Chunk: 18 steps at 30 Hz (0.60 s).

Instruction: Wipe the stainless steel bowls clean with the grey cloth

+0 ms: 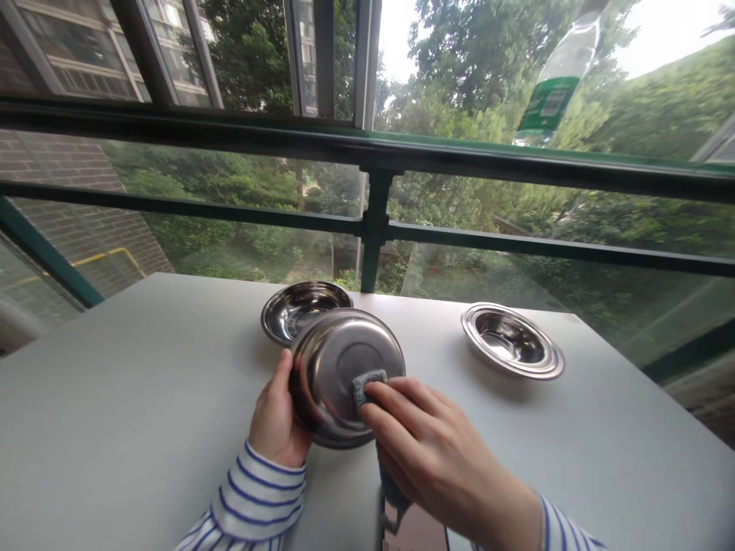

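My left hand grips the left rim of a steel plate, which is held tilted with its underside facing me above the grey table. My right hand presses a grey cloth against the plate's underside with closed fingers; the rest of the cloth hangs down below that hand. Both sleeves are white with blue stripes.
A second steel plate lies on the table just behind the held one. A third steel plate rests at the right. A green railing and glass stand right behind the table. A clear bottle with a green label stands on the rail at the upper right.
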{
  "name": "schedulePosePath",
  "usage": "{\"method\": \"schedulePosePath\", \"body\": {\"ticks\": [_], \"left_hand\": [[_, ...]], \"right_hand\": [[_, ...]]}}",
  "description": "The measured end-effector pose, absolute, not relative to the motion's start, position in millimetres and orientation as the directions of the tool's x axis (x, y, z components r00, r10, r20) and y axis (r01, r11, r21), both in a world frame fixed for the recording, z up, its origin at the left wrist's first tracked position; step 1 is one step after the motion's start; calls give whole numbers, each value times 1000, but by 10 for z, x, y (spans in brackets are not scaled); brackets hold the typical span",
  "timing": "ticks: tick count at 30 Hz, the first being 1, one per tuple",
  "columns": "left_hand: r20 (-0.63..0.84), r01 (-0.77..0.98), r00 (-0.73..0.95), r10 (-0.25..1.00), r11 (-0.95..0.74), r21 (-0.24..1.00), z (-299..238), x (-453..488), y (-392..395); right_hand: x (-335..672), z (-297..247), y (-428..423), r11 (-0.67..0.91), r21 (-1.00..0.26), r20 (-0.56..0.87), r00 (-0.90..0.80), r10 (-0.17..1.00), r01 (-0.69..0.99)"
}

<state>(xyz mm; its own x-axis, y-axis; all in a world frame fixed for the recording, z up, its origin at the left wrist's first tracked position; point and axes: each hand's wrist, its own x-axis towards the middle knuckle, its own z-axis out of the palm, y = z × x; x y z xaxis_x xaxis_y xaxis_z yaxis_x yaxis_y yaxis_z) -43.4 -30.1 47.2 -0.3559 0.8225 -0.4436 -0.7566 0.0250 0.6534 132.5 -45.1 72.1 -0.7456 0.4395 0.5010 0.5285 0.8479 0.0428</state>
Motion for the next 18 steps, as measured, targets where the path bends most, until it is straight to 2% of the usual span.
{"method": "schedulePosePath", "body": {"ticks": [6,11,18], "left_hand": [[-432,-743,-376,820,12,670,474,-422,-310],[-438,-742,-358,825,33,670,488,-419,-317],[-456,-748,-352,818,48,662,513,-422,-323]], "right_hand": [[1381,748,-394,791,43,524,-688,502,610],[1330,728,-466,845,41,490,-748,447,533],[1406,759,-368,786,31,538,-673,507,617]]}}
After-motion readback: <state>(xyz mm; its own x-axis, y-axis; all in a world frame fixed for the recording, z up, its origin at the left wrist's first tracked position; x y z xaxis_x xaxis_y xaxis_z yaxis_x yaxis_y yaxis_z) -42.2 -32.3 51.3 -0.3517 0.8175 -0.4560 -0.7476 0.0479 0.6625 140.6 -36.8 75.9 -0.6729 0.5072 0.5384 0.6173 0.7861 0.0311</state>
